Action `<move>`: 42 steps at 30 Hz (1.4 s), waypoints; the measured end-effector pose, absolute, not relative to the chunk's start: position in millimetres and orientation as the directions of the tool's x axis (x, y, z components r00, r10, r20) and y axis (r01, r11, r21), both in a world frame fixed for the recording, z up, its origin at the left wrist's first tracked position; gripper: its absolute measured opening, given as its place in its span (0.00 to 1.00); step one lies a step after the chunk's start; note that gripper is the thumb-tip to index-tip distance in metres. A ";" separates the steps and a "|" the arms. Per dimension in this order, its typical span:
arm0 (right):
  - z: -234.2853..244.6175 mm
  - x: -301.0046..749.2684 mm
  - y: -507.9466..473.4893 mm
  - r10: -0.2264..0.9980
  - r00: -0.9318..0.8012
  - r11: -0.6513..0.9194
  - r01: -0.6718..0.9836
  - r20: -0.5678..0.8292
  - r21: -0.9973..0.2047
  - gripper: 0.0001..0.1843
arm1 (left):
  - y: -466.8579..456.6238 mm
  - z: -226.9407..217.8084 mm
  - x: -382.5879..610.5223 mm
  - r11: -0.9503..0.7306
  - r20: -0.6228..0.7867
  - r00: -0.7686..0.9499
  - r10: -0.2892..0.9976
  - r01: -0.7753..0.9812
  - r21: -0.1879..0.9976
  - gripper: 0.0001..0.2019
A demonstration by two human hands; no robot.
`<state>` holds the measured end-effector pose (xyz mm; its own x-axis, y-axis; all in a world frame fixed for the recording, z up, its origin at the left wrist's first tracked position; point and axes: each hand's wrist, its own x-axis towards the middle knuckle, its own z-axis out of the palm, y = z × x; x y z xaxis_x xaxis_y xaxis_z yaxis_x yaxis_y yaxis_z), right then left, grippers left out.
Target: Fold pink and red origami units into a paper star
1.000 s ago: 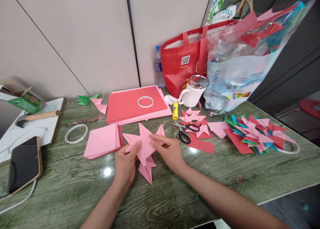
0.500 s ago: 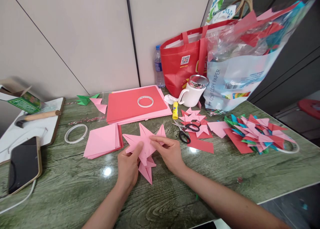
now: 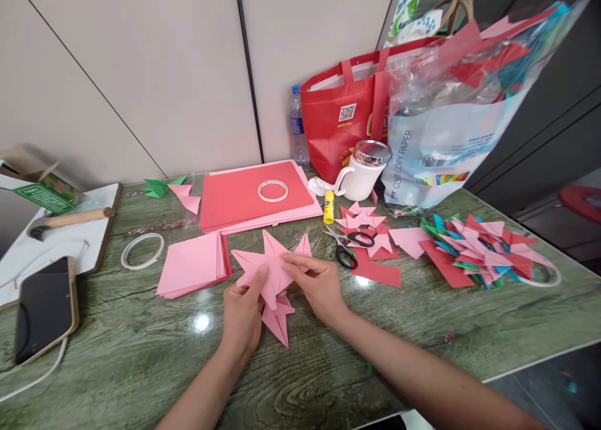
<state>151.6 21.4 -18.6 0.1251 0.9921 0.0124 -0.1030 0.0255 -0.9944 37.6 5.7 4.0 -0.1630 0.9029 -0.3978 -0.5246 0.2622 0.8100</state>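
Observation:
A pink folded paper star (image 3: 272, 264) with several points is held between my two hands above the table. My left hand (image 3: 244, 302) grips its lower left part, thumb on top and fingers underneath. On the right side, my right hand (image 3: 319, 286) pinches the star near its middle, thumb and forefinger together. A second pink folded star (image 3: 278, 322) hangs below the first, partly covered by it and by my left fingers; I cannot tell whether the two are joined. To the left of my hands lies a stack of pink paper squares (image 3: 192, 264).
Scissors (image 3: 346, 255), a yellow glue stick (image 3: 328, 208) and small folded stars lie to the right. Behind stand a lidded white mug (image 3: 361, 178) and a red bag (image 3: 338, 129). Tape rolls, a colourful paper pile (image 3: 483, 248) and a phone (image 3: 44, 311) rest on the table (image 3: 154, 355).
Almost nothing differs. My left hand and the lower star have shifted very slightly to the right; both hands keep their hold on the upper star.

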 end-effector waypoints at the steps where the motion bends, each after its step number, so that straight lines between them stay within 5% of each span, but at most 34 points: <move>1: -18.7 151.6 21.3 0.992 0.127 0.020 -0.103 0.007 -0.994 0.09 | 5.4 4.3 37.9 0.267 -0.405 -0.159 0.900 -0.533 0.803 0.14; 18: -16.5 150.0 19.2 0.992 0.124 0.027 -0.134 0.010 -0.991 0.09 | 6.6 -1.0 36.4 0.223 -0.393 -0.241 0.887 -0.522 0.823 0.16; 26: -16.3 150.6 20.4 0.992 0.126 0.012 -0.125 -0.003 -0.992 0.09 | 8.3 4.7 32.2 0.128 -0.262 -0.142 0.954 -0.598 0.791 0.27; 34: -16.5 149.2 19.1 0.994 0.107 -0.005 -0.112 -0.017 -0.994 0.09 | 18.3 2.2 22.4 0.158 -0.338 -0.224 0.914 -0.570 0.806 0.16; 42: -15.5 147.5 17.7 0.994 0.111 0.024 -0.096 0.013 -0.995 0.09 | 17.3 5.1 30.0 0.102 -0.352 -0.299 0.887 -0.617 0.780 0.15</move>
<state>147.5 17.7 -15.5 0.1110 0.9937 0.0128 -0.0960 0.0235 -0.9951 30.0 17.3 5.1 -0.2988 0.8869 -0.3523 -0.6172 0.1019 0.7802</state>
